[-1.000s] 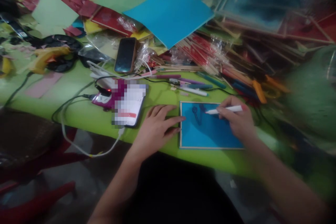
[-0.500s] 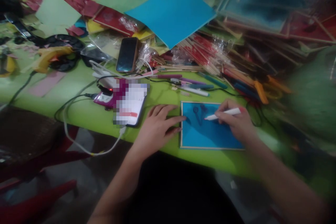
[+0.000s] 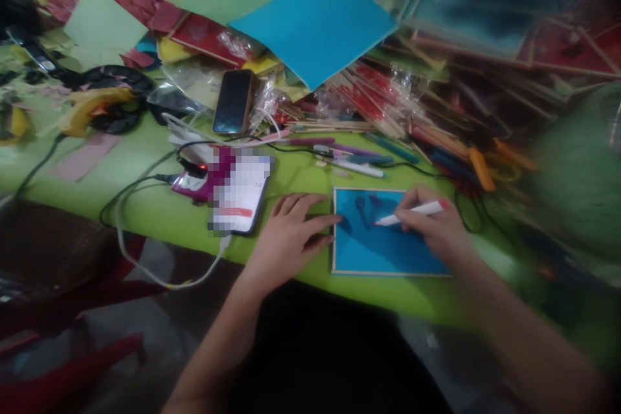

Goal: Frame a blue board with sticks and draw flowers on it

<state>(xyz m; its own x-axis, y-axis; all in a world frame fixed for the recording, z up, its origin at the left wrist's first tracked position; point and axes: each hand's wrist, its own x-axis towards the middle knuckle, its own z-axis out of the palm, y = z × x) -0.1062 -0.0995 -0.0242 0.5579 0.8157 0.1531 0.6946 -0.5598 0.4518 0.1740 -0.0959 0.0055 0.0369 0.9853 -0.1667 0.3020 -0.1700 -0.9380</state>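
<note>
A blue card (image 3: 383, 255) edged with thin wooden sticks lies flat at the front of the table. Dark marker lines (image 3: 361, 207) show on its upper left part. My right hand (image 3: 431, 220) is closed around a white marker (image 3: 412, 212) with a reddish end, its tip down at the card beside the lines. My left hand (image 3: 294, 233) rests on the table with fingers spread, the fingertips at the card's left edge. The card's right side is hidden under my right hand and forearm.
Left of my left hand lies a lit phone (image 3: 242, 194) with a white cable (image 3: 169, 283) hanging past the table edge. Several pens (image 3: 356, 168), a dark phone (image 3: 233, 102), wooden sticks (image 3: 361, 100) and blue paper (image 3: 317, 29) lie behind. A yellow glue gun (image 3: 92, 107) is at left.
The marker tip has shifted slightly left and down over the card, along the drawn lines. My left hand stays in place at the card's edge.
</note>
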